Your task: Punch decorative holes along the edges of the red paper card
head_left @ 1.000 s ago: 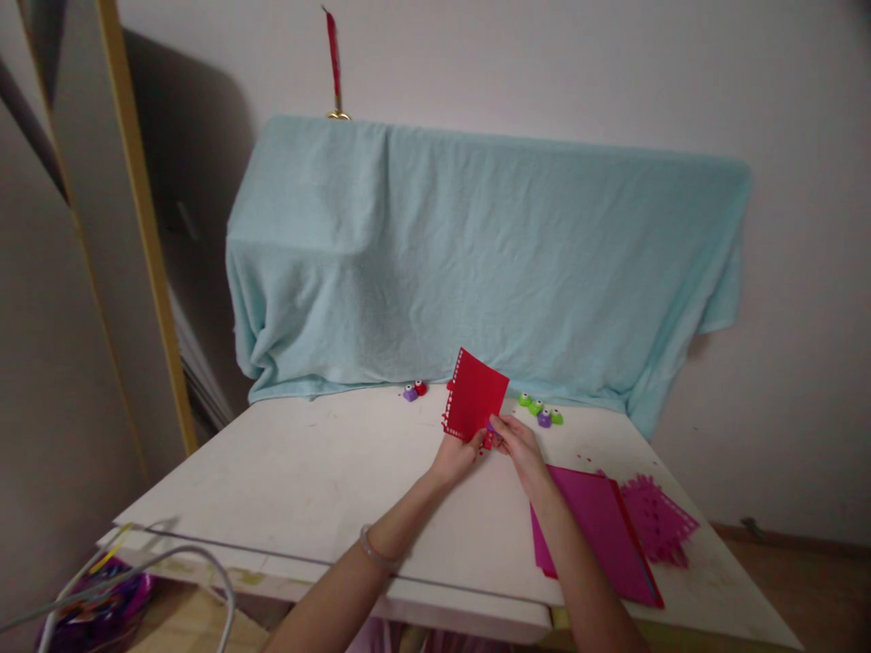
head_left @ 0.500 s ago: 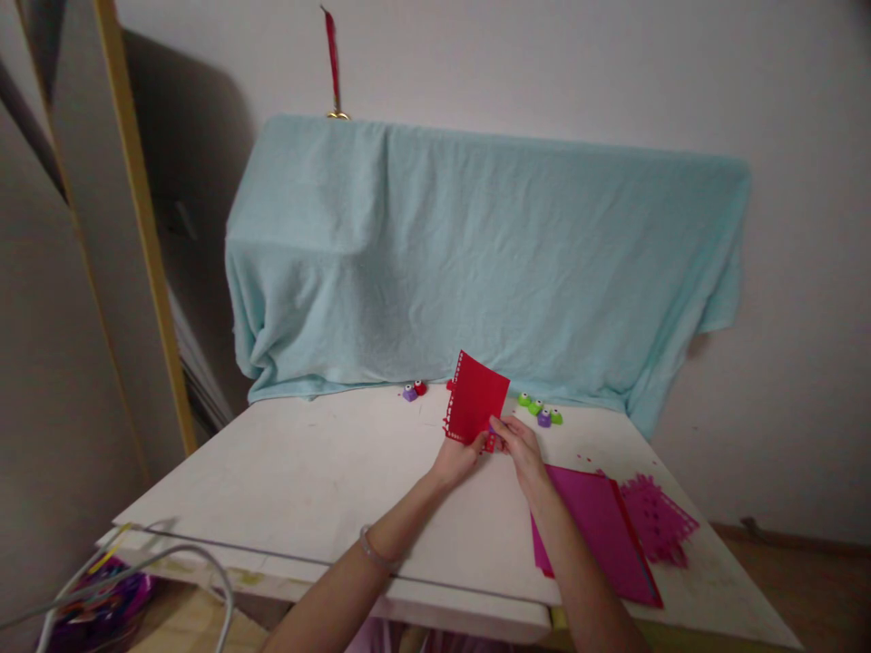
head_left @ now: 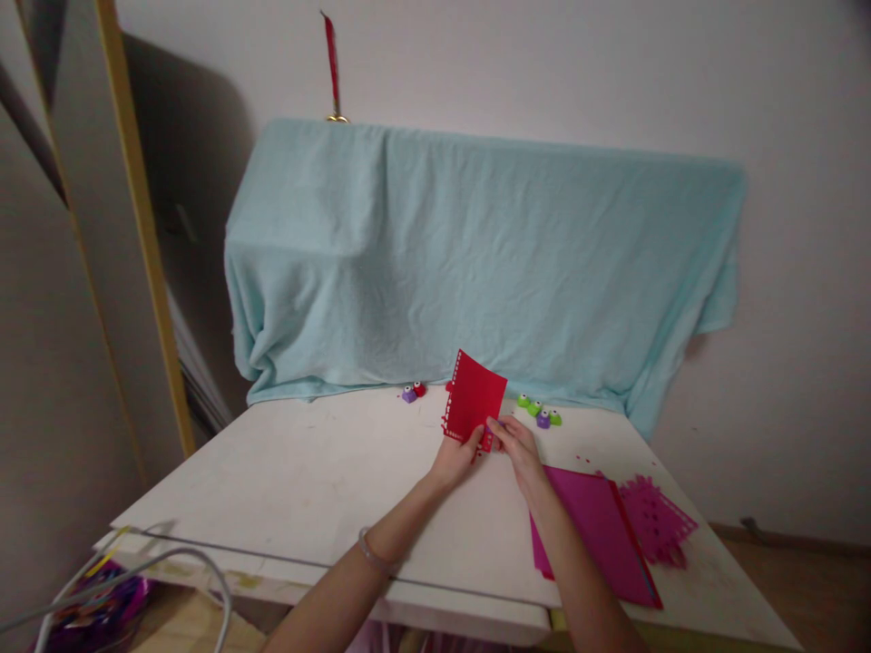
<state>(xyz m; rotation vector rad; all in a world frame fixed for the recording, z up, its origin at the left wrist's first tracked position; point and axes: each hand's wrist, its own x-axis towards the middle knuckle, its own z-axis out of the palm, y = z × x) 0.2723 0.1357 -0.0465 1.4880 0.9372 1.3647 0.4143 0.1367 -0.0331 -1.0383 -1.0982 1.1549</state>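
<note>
the red card [head_left: 474, 399] is held up just above the far middle of the white table [head_left: 306, 481], tilted a bit, with a row of punched holes running along its left edge and some along the bottom. left hand [head_left: 455, 458] pinches the bottom edge, fingers closed on it. right hand [head_left: 517, 444] is at the bottom right corner, fingers curled tight around something small there, can't really make out what it is, too tiny. just past the card near the back of the table there's a green and purple cluster of little punches [head_left: 540, 413] on the right and a purple and red pair [head_left: 413, 391] on the left. nearer on the right lies a stack of magenta paper [head_left: 602, 526] with lacy cut pieces [head_left: 657, 521] beside it. a light blue cloth [head_left: 476, 263] drapes over something behind everything.
</note>
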